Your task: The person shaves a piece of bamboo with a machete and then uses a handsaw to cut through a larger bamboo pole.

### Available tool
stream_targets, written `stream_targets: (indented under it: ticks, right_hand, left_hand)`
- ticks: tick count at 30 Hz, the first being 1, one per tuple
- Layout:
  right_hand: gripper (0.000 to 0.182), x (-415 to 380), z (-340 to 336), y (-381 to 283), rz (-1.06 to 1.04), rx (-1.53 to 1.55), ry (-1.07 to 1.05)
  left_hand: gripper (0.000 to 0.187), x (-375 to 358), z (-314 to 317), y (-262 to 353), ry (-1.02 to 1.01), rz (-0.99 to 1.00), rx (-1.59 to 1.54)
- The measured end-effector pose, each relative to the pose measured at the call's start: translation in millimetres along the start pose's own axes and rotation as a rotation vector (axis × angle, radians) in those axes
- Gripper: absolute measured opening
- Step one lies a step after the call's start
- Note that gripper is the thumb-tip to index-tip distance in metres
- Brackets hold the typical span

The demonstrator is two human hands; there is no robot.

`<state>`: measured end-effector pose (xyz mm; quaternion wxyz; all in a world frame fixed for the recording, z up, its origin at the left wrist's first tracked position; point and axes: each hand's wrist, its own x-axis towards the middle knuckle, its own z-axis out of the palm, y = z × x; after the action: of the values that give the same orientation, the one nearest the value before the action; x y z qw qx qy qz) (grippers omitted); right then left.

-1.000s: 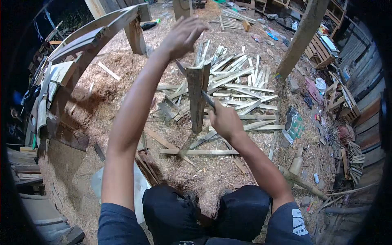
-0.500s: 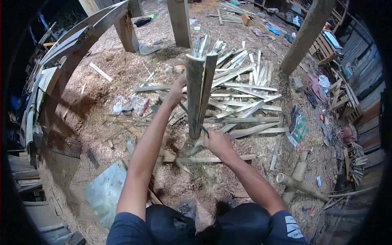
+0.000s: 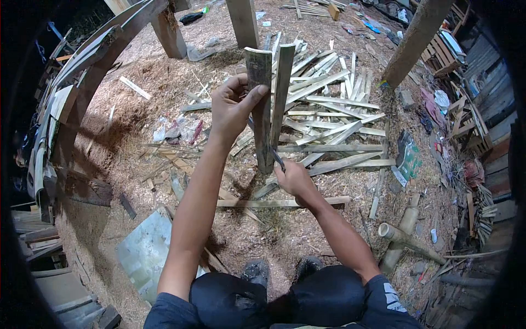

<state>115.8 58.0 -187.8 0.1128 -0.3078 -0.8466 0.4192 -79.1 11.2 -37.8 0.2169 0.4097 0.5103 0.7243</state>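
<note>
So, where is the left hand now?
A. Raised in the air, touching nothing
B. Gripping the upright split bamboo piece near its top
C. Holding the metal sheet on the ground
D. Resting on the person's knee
B: the left hand closes around the upright bamboo piece near its top, while the right hand holds a blade at its base.
</note>
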Motion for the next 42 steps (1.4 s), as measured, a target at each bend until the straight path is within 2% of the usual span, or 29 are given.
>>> stream_targets:
  ticks: [2, 4, 5, 7, 9, 11, 12, 20, 22, 25, 29, 33, 42]
  right_hand:
    - [0.029, -1, 2, 7, -0.018, 0.024, 0.012]
    - [0.031, -4, 12, 16, 0.323, 0.506, -0.087]
    - [0.031, -2, 13, 21, 0.310, 0.507, -0.085]
    - [0.034, -12, 23, 43, 0.222, 0.174, 0.020]
    - [0.035, -18, 34, 50, 0.152, 0.148, 0.071]
    - [0.036, -23, 35, 42, 0.228, 0.091, 0.106]
    - [0.037, -25, 38, 37, 0.172, 0.152, 0.206]
    - [0.029, -21, -114, -141, -0.103, 0.293, 0.359]
    - [0.027, -33, -144, -183, -0.170, 0.207, 0.394]
    - [0.026, -49, -162, -217, -0.221, 0.140, 0.375]
    - [0.027, -57, -159, -228, -0.286, 0.054, 0.341]
    - [0.029, -63, -156, -232, -0.191, -0.015, 0.272]
    - [0.030, -64, -150, -229, -0.211, -0.025, 0.306]
  left_hand:
    - [0.020, -2, -1, 0, 0.015, 0.029, -0.010]
    - [0.020, -5, -13, 2, 0.070, 0.027, 0.035]
    - [0.014, -8, -21, 4, 0.092, 0.030, 0.021]
    - [0.013, -4, -27, 5, 0.106, 0.036, -0.018]
    - [0.013, -5, -26, 5, 0.117, 0.039, 0.018]
    - [0.013, -11, -26, 7, 0.135, 0.019, 0.038]
    - [0.012, -14, -25, 7, 0.146, 0.028, 0.036]
    - [0.011, -29, -7, 28, 0.034, 0.134, 0.059]
    - [0.012, -32, 3, 52, 0.074, 0.187, 0.123]
    - [0.018, -31, 5, 54, 0.067, 0.274, 0.207]
    - [0.016, -40, 8, 55, 0.066, 0.270, 0.222]
    - [0.019, -44, 8, 58, 0.096, 0.344, 0.277]
    - [0.019, -48, 4, 61, 0.067, 0.337, 0.256]
